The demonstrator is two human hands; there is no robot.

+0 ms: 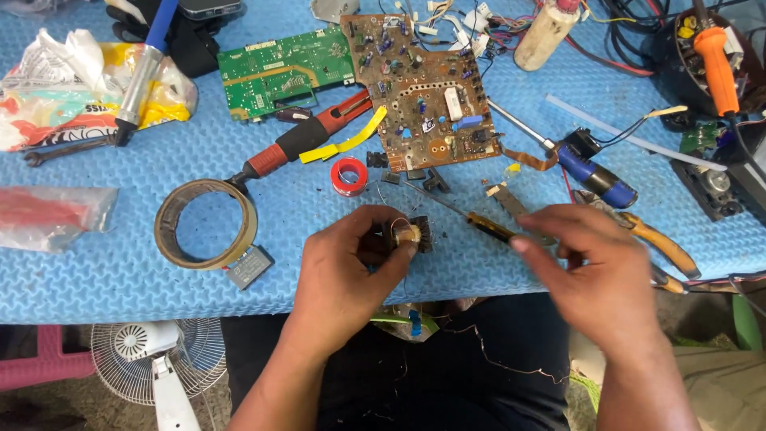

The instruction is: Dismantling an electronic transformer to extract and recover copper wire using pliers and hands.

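Observation:
My left hand [351, 267] holds a small black transformer with a tan wound core [408, 234] between thumb and fingers, near the table's front edge. A thin copper wire curls off it. My right hand [594, 267] hovers just to the right, blurred, fingers loosely curled, beside a yellow-and-black screwdriver [487, 227] lying on the blue mat [96, 271]. Whether the right hand pinches the wire I cannot tell. A brown circuit board [423, 88] lies beyond the hands.
A green circuit board [283, 68], red soldering iron [299, 140], red solder spool [349, 175], brown tape roll [206, 223], grey capacitor [249, 267], orange-handled pliers [658, 239] and blue tool [594, 175] litter the mat. A white fan [155, 355] stands below.

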